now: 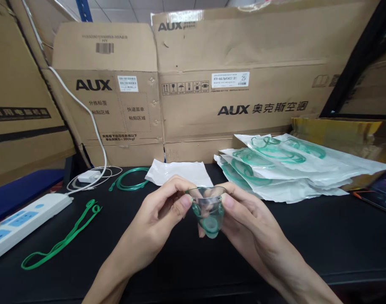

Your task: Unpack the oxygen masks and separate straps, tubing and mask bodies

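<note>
Both of my hands hold a clear green-tinted plastic mask (208, 210) above the black table (322, 236). My left hand (161, 211) pinches its left rim with thumb and fingers. My right hand (246, 215) grips its right side. The mask's round green connector points toward me. Behind the hands an empty white pouch (180, 172) lies flat. A coil of green tubing (129, 180) rests to its left. A green elastic strap (64, 238) lies stretched out on the table at the left.
A stack of sealed pouches with green tubing (281, 169) sits at the right. A white power strip (22, 219) and a white charger with cable (89, 175) lie at the left. Cardboard boxes (193, 84) wall the back. A phone (378, 192) lies far right.
</note>
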A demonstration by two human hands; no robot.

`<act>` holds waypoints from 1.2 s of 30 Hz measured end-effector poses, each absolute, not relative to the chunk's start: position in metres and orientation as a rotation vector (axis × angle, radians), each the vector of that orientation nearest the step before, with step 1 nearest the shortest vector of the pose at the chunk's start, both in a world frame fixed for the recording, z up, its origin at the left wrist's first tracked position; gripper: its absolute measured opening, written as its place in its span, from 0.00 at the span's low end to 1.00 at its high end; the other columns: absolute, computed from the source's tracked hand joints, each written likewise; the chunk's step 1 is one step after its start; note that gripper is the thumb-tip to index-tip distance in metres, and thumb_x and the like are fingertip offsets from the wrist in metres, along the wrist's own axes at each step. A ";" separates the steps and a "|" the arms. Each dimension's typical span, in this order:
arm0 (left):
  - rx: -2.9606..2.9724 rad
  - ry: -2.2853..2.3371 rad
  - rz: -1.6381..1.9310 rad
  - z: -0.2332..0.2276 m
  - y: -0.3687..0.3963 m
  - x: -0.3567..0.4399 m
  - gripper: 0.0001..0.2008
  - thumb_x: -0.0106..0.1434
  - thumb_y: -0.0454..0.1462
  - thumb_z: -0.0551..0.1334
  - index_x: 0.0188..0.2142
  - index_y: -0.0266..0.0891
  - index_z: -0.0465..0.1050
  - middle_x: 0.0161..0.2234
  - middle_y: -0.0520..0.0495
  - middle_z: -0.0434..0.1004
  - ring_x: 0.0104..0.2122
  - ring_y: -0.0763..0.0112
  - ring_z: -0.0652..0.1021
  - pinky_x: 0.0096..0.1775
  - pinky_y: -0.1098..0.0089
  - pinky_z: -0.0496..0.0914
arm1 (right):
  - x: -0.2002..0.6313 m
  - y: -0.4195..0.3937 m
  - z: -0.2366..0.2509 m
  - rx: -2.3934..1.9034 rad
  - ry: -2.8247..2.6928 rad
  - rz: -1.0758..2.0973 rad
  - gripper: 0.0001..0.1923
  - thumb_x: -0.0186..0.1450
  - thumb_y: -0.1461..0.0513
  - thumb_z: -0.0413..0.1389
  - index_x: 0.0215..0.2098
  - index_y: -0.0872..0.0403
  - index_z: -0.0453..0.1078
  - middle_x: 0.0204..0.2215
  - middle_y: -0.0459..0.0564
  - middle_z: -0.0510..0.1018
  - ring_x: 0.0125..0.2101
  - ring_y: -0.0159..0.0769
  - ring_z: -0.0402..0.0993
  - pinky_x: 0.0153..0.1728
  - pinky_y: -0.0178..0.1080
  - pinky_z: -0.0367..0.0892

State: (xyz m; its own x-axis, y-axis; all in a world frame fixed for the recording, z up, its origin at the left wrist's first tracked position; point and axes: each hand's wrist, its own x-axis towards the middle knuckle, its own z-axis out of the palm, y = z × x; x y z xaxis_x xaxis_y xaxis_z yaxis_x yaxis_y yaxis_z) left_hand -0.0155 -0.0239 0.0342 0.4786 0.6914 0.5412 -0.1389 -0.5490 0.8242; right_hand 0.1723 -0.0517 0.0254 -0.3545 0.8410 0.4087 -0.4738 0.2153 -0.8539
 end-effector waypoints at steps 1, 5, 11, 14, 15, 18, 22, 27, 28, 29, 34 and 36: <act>1.862 0.466 1.190 0.034 -0.024 -0.016 0.08 0.75 0.38 0.56 0.40 0.43 0.73 0.37 0.52 0.69 0.35 0.75 0.72 0.38 0.77 0.68 | 0.173 -0.052 0.025 -0.399 -1.333 1.429 0.10 0.74 0.60 0.52 0.42 0.52 0.75 0.34 0.48 0.75 0.35 0.32 0.73 0.38 0.35 0.70; 1.959 0.494 1.227 0.036 -0.024 -0.018 0.08 0.74 0.36 0.56 0.37 0.42 0.72 0.36 0.51 0.68 0.37 0.73 0.71 0.41 0.75 0.66 | 0.176 -0.050 0.023 -0.453 -1.398 1.344 0.08 0.73 0.59 0.55 0.42 0.51 0.76 0.38 0.47 0.75 0.38 0.33 0.73 0.40 0.36 0.69; 2.082 0.514 1.240 0.037 -0.024 -0.018 0.09 0.73 0.33 0.57 0.37 0.43 0.74 0.36 0.51 0.69 0.37 0.71 0.71 0.41 0.72 0.65 | 0.183 -0.043 0.020 -0.462 -1.580 1.166 0.07 0.72 0.59 0.57 0.40 0.48 0.78 0.37 0.46 0.77 0.41 0.35 0.72 0.45 0.39 0.67; 2.145 0.505 1.233 0.037 -0.024 -0.019 0.10 0.73 0.32 0.57 0.36 0.43 0.74 0.36 0.51 0.69 0.38 0.71 0.71 0.41 0.72 0.65 | 0.186 -0.040 0.018 -0.425 -1.625 1.125 0.06 0.71 0.58 0.58 0.39 0.47 0.78 0.37 0.47 0.77 0.43 0.38 0.73 0.47 0.41 0.67; 2.161 0.507 1.229 0.038 -0.024 -0.019 0.10 0.73 0.31 0.57 0.36 0.43 0.74 0.36 0.51 0.69 0.38 0.71 0.71 0.41 0.72 0.65 | 0.186 -0.039 0.018 -0.415 -1.640 1.116 0.06 0.71 0.58 0.58 0.39 0.47 0.78 0.37 0.47 0.77 0.43 0.38 0.73 0.47 0.42 0.67; 2.208 0.502 1.218 0.038 -0.025 -0.021 0.12 0.72 0.29 0.57 0.36 0.43 0.75 0.36 0.52 0.68 0.37 0.73 0.71 0.40 0.73 0.65 | 0.187 -0.038 0.018 -0.403 -1.673 1.104 0.07 0.72 0.59 0.57 0.37 0.48 0.78 0.36 0.47 0.77 0.43 0.38 0.73 0.46 0.42 0.67; 2.252 0.491 1.208 0.038 -0.025 -0.023 0.14 0.71 0.25 0.56 0.35 0.43 0.75 0.37 0.52 0.68 0.37 0.74 0.71 0.40 0.74 0.65 | 0.186 -0.040 0.021 -0.439 -1.685 1.109 0.08 0.71 0.58 0.57 0.36 0.50 0.77 0.35 0.47 0.77 0.40 0.37 0.73 0.45 0.41 0.67; 2.258 0.499 1.192 0.037 -0.023 -0.022 0.15 0.71 0.25 0.55 0.36 0.43 0.76 0.36 0.51 0.68 0.36 0.73 0.71 0.40 0.73 0.65 | 0.185 -0.042 0.022 -0.476 -1.692 1.134 0.09 0.70 0.57 0.59 0.33 0.51 0.77 0.32 0.47 0.76 0.37 0.37 0.72 0.42 0.41 0.68; 2.256 0.494 1.189 0.037 -0.023 -0.021 0.14 0.71 0.26 0.56 0.36 0.43 0.76 0.36 0.50 0.68 0.36 0.73 0.72 0.40 0.73 0.66 | 0.185 -0.042 0.023 -0.479 -1.688 1.146 0.09 0.70 0.57 0.59 0.33 0.51 0.77 0.32 0.47 0.76 0.37 0.37 0.72 0.42 0.41 0.68; 2.252 0.488 1.186 0.036 -0.022 -0.021 0.14 0.71 0.27 0.56 0.36 0.43 0.76 0.36 0.50 0.68 0.36 0.72 0.72 0.40 0.72 0.66 | 0.185 -0.042 0.023 -0.484 -1.681 1.164 0.09 0.70 0.57 0.59 0.33 0.51 0.77 0.32 0.47 0.76 0.37 0.37 0.72 0.42 0.41 0.67; 2.212 0.532 1.169 0.036 -0.020 -0.022 0.09 0.73 0.33 0.57 0.39 0.43 0.76 0.38 0.50 0.72 0.40 0.71 0.73 0.44 0.71 0.66 | 0.190 -0.040 0.029 -0.612 -1.564 1.276 0.06 0.68 0.59 0.62 0.34 0.51 0.78 0.32 0.46 0.76 0.35 0.34 0.72 0.39 0.37 0.67; 2.195 0.572 1.120 0.037 -0.021 -0.022 0.09 0.74 0.35 0.56 0.40 0.43 0.76 0.39 0.50 0.75 0.42 0.70 0.74 0.46 0.71 0.66 | 0.193 -0.040 0.031 -0.655 -1.520 1.310 0.05 0.67 0.58 0.62 0.36 0.52 0.79 0.32 0.46 0.76 0.33 0.32 0.71 0.36 0.35 0.66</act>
State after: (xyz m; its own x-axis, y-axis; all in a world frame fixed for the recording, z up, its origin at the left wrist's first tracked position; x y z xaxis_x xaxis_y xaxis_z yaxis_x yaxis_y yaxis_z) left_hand -0.0218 -0.0208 0.0368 0.5506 0.6113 0.5685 0.1027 -0.7254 0.6806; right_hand 0.1929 -0.0402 0.0307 -0.3684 0.8708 0.3256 -0.1940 0.2706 -0.9430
